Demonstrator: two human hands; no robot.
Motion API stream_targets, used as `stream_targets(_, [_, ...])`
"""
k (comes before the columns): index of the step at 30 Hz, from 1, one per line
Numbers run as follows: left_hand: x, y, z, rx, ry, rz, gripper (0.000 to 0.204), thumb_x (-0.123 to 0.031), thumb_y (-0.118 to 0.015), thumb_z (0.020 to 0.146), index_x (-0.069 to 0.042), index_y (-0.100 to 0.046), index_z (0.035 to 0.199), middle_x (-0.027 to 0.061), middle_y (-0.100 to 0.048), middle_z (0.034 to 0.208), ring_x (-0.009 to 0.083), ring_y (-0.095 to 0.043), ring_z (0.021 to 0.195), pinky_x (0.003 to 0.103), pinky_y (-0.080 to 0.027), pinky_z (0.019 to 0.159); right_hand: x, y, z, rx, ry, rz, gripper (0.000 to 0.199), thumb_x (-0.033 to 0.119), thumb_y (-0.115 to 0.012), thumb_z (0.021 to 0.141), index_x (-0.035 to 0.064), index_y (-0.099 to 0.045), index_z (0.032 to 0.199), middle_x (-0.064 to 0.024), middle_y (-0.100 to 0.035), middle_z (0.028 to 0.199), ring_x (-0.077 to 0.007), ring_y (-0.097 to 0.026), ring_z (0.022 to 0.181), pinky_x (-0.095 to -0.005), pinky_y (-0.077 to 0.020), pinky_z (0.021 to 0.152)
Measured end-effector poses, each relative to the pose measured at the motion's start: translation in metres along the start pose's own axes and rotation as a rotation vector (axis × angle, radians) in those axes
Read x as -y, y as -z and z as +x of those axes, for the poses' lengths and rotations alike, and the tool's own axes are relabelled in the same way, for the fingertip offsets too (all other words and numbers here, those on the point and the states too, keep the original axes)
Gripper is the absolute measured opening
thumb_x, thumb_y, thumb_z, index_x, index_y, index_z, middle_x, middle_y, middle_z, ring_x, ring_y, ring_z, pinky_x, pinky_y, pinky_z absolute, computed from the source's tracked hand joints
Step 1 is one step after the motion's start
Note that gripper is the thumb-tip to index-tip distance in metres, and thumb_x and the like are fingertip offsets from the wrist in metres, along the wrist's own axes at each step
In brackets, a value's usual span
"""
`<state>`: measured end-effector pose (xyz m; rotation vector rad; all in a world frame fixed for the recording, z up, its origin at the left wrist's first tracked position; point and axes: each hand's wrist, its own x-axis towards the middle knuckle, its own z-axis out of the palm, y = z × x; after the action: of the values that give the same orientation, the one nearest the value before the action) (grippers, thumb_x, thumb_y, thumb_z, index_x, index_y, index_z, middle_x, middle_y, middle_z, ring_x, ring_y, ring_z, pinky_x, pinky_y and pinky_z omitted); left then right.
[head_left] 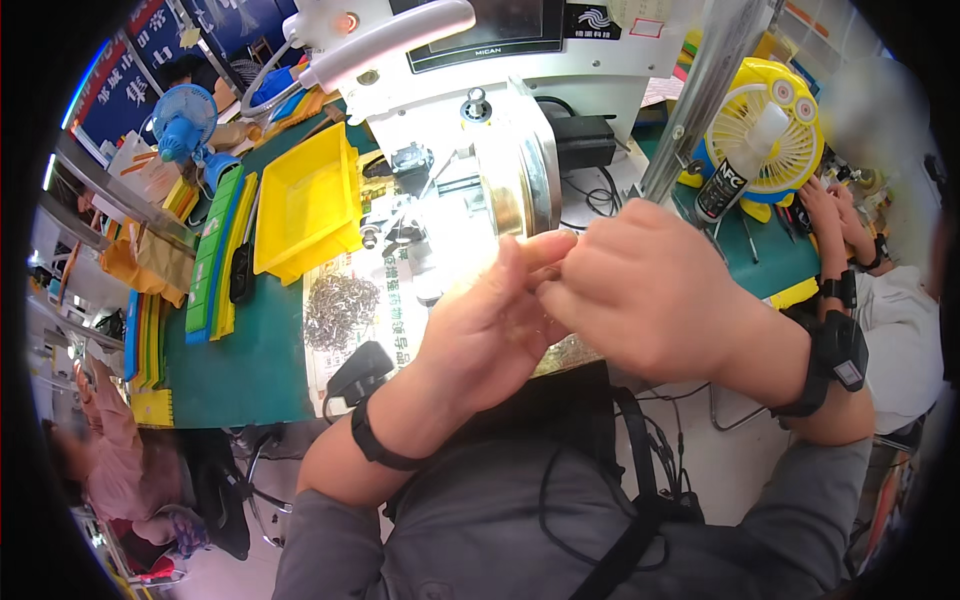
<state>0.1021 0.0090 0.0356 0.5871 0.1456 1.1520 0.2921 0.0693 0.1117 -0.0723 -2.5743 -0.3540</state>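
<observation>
My left hand [490,325] is turned palm up and cupped, its fingers curling toward the right hand. My right hand [640,295] is closed in a pinch, its knuckles up, and meets the left fingertips. Whatever lies between the fingers is hidden or too small to make out. Both hands are in front of a white bench machine [590,80] with a round metal wheel [510,180]. Left of the hands, a heap of small thin metal parts [341,310] lies on a printed paper sheet [318,375]. A black boxy adapter [360,372] sits by my left wrist.
A yellow plastic tray [305,210] and a green, blue and yellow stack of bins [212,260] stand on the green mat [240,385]. At right are a metal post [700,115], a spray can [735,175] and a yellow fan [775,125]. Other people sit on both sides.
</observation>
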Motion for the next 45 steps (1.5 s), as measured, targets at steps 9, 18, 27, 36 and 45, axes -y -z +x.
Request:
stream_targets(9, [-0.022, -0.014, -0.022, -0.134, -0.761, 1.663, 0.039, -0.006, -0.077, 0.083, -0.001, -0.067, 0.12, 0.0176, -0.07, 0.113, 0.0286, -0.07, 0.102, 0.034, -0.056, 0.085, -0.001, 0.017, -0.001, 0.003, -0.557, 0.55, 0.007, 0.011, -0.077, 0.083, 0.0045, -0.074, 0.082, -0.0088, -0.058, 0.071, -0.0279, -0.059, 0.067, -0.0403, -0.0451, 0.058])
stream_targets(18, [-0.027, -0.024, -0.004, -0.006, -0.968, 1.76, 0.027, 0.008, -0.078, 0.078, -0.002, -0.07, 0.102, 0.0132, -0.07, 0.094, 0.026, -0.069, 0.083, 0.034, -0.055, 0.073, -0.006, 0.021, 0.005, 0.042, -0.528, 0.575, 0.009, 0.012, -0.077, 0.083, 0.0045, -0.076, 0.087, -0.0092, -0.06, 0.074, -0.0277, -0.061, 0.069, -0.0384, -0.0471, 0.062])
stream_targets(27, [-0.076, 0.0, -0.057, -0.004, -0.351, 1.397, 0.008, 0.001, -0.078, 0.078, -0.002, -0.073, 0.083, 0.0077, -0.071, 0.08, 0.0179, -0.067, 0.074, 0.029, -0.05, 0.068, -0.125, 0.156, 0.014, -0.621, -0.784, 0.503, 0.014, 0.012, -0.075, 0.09, 0.0002, -0.072, 0.097, -0.001, -0.071, 0.085, -0.0047, -0.06, 0.075, -0.0218, -0.0497, 0.068])
stream_targets(36, [-0.071, 0.002, -0.064, -0.103, -0.429, 1.318, 0.006, 0.002, -0.076, 0.077, -0.001, -0.073, 0.081, 0.0073, -0.07, 0.081, 0.0153, -0.065, 0.077, 0.028, -0.048, 0.07, -0.196, 0.181, 0.072, -1.031, -0.741, 0.123, 0.037, 0.031, -0.076, 0.087, -0.001, -0.07, 0.105, -0.0072, -0.072, 0.085, -0.0149, -0.067, 0.076, -0.0296, -0.0527, 0.07])
stream_targets(45, [-0.075, 0.007, -0.065, -0.15, -0.447, 1.316, 0.005, 0.002, -0.075, 0.077, 0.0, -0.072, 0.081, 0.0075, -0.07, 0.081, 0.0149, -0.065, 0.077, 0.028, -0.048, 0.07, -0.199, 0.203, 0.103, -1.332, -0.65, 0.393, 0.02, 0.019, -0.069, 0.091, -0.0004, -0.072, 0.089, -0.0018, -0.066, 0.071, -0.0093, -0.057, 0.061, -0.027, -0.0467, 0.061])
